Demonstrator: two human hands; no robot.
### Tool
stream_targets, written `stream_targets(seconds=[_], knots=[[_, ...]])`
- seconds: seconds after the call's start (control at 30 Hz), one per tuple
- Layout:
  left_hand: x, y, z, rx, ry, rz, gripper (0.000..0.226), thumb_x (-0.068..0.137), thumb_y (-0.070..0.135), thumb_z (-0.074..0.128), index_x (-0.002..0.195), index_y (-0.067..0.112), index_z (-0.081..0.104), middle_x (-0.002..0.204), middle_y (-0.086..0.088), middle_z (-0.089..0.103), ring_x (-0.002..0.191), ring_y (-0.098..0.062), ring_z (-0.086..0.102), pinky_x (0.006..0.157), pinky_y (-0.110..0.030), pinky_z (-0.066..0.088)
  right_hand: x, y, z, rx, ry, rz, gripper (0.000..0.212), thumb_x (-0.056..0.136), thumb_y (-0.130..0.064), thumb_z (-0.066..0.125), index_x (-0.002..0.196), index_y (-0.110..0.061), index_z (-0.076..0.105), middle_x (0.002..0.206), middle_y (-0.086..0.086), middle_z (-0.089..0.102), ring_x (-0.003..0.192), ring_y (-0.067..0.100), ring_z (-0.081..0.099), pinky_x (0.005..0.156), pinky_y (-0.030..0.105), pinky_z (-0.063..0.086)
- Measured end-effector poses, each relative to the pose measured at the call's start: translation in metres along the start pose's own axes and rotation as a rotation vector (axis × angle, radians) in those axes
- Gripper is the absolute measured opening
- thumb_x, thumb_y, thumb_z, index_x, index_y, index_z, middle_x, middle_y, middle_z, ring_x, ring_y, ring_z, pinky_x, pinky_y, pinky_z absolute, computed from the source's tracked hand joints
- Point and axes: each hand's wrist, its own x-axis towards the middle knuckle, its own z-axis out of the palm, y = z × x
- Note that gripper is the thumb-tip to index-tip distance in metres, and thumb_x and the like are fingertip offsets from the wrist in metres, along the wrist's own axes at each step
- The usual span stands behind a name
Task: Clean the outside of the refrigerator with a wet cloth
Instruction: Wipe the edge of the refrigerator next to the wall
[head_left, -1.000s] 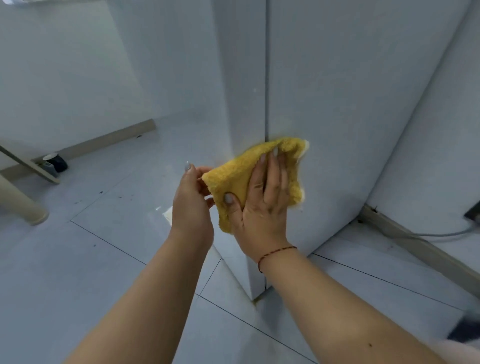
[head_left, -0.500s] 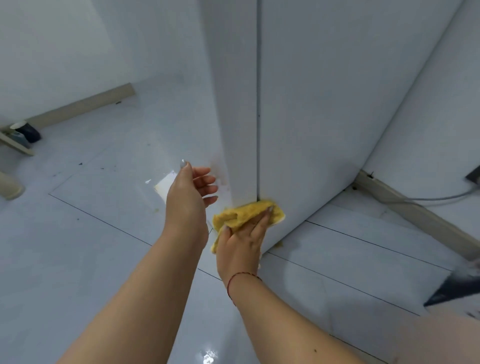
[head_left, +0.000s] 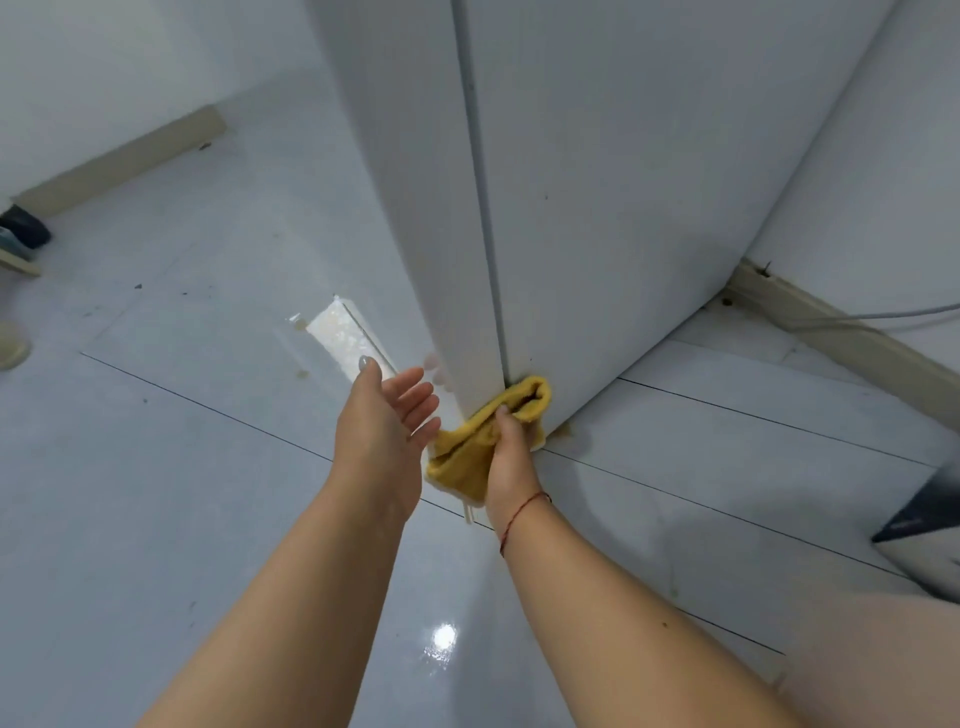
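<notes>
Right hand bunching cloth, pressed at fridge bottom corner, near floor. Left hand loose, fingers spread, holding nothing. I'd flatten cloth, press firm, follow door seam, watch grime at base.

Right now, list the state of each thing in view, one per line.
yellow cloth: bunched, pressed against the refrigerator's bottom corner.
right hand: grips the cloth.
left hand: open, fingers relaxed, holding nothing.
refrigerator: door closed, upright.
floor: glossy, specked with dirt.
</notes>
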Motion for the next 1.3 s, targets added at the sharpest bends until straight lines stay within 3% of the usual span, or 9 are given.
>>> stream_targets(seconds=[0.1, 0.23, 0.33, 0.5, 0.63, 0.87, 1.0, 1.13, 1.3], knots=[[0.0, -0.008, 0.003, -0.028, -0.011, -0.038, 0.055, 0.102, 0.051, 0.03, 0.116, 0.008, 0.062, 0.114, -0.01, 0.066, 0.108, -0.022, 0.062, 0.095, -0.036, 0.048, 0.024, 0.002, 0.0, 0.048, 0.117, 0.036, 0.051, 0.093, -0.059, 0.039, 0.134, -0.028, 0.046, 0.127, 0.004, 0.059, 0.11, 0.023, 0.058, 0.099, 0.042, 0.043], [0.001, -0.014, 0.005, -0.07, -0.018, -0.05, 0.055, 0.102, 0.051, 0.031, 0.119, 0.008, 0.062, 0.118, -0.01, 0.067, 0.111, -0.022, 0.062, 0.1, -0.036, 0.045, 0.056, 0.009, -0.001, 0.162, 0.167, 0.191, 0.106, 0.043, -0.098, 0.037, 0.111, -0.02, 0.063, 0.103, 0.015, 0.071, 0.089, 0.036, 0.067, 0.076, 0.051, 0.054], [0.002, -0.015, 0.003, -0.088, -0.039, -0.06, 0.058, 0.102, 0.051, 0.028, 0.122, 0.008, 0.062, 0.12, -0.011, 0.067, 0.115, -0.022, 0.061, 0.105, -0.037, 0.043, 0.052, -0.002, -0.006, 0.229, 0.13, 0.27, 0.101, 0.062, -0.093, 0.022, 0.094, -0.007, 0.063, 0.078, 0.013, 0.063, 0.06, 0.03, 0.059, 0.062, 0.038, 0.05], [0.002, -0.018, 0.0, -0.113, -0.064, -0.07, 0.055, 0.102, 0.051, 0.028, 0.112, 0.01, 0.065, 0.122, -0.011, 0.066, 0.119, -0.023, 0.059, 0.109, -0.039, 0.04, 0.067, 0.007, -0.012, 0.263, 0.211, 0.303, 0.09, 0.076, -0.083, 0.023, 0.129, -0.017, 0.055, 0.122, 0.017, 0.061, 0.109, 0.035, 0.058, 0.088, 0.05, 0.045], [0.003, -0.022, 0.001, -0.124, -0.054, -0.059, 0.057, 0.102, 0.051, 0.028, 0.119, 0.01, 0.064, 0.123, -0.01, 0.066, 0.12, -0.022, 0.059, 0.109, -0.04, 0.039, 0.102, 0.038, -0.031, 0.256, 0.172, 0.354, 0.097, 0.061, -0.087, 0.029, 0.131, -0.024, 0.053, 0.128, 0.012, 0.058, 0.116, 0.037, 0.053, 0.091, 0.072, 0.032], [0.003, -0.023, 0.004, -0.121, -0.029, -0.05, 0.059, 0.102, 0.05, 0.028, 0.122, 0.008, 0.064, 0.122, -0.011, 0.066, 0.118, -0.022, 0.06, 0.106, -0.039, 0.042, 0.074, 0.011, -0.019, 0.307, 0.179, 0.34, 0.066, 0.094, -0.058, 0.022, 0.138, -0.014, 0.044, 0.144, 0.02, 0.042, 0.126, 0.045, 0.043, 0.097, 0.064, 0.034], [0.0, -0.021, 0.004, -0.114, -0.01, -0.067, 0.058, 0.103, 0.049, 0.027, 0.12, 0.007, 0.063, 0.122, -0.012, 0.066, 0.117, -0.024, 0.06, 0.1, -0.039, 0.045, 0.057, -0.004, 0.003, 0.365, 0.149, 0.321, 0.078, 0.083, -0.072, 0.023, 0.125, -0.016, 0.056, 0.125, 0.019, 0.058, 0.086, 0.038, 0.062, 0.068, 0.056, 0.05], [-0.013, -0.012, 0.006, -0.046, 0.017, -0.058, 0.057, 0.104, 0.047, 0.027, 0.113, 0.005, 0.065, 0.114, -0.013, 0.068, 0.108, -0.025, 0.063, 0.088, -0.038, 0.051, 0.025, -0.029, 0.027, 0.401, 0.048, 0.233, 0.079, 0.076, -0.074, 0.032, 0.109, -0.012, 0.067, 0.108, 0.014, 0.07, 0.096, 0.033, 0.066, 0.082, 0.047, 0.052], [-0.027, 0.009, 0.001, -0.047, 0.041, 0.008, 0.054, 0.103, 0.043, 0.031, 0.106, 0.003, 0.068, 0.107, -0.014, 0.071, 0.096, -0.025, 0.067, 0.084, -0.037, 0.053, -0.039, -0.079, 0.046, 0.378, -0.055, 0.149, 0.047, 0.088, -0.06, 0.046, 0.081, -0.014, 0.058, 0.067, 0.004, 0.057, 0.068, 0.022, 0.058, 0.073, 0.032, 0.049]])
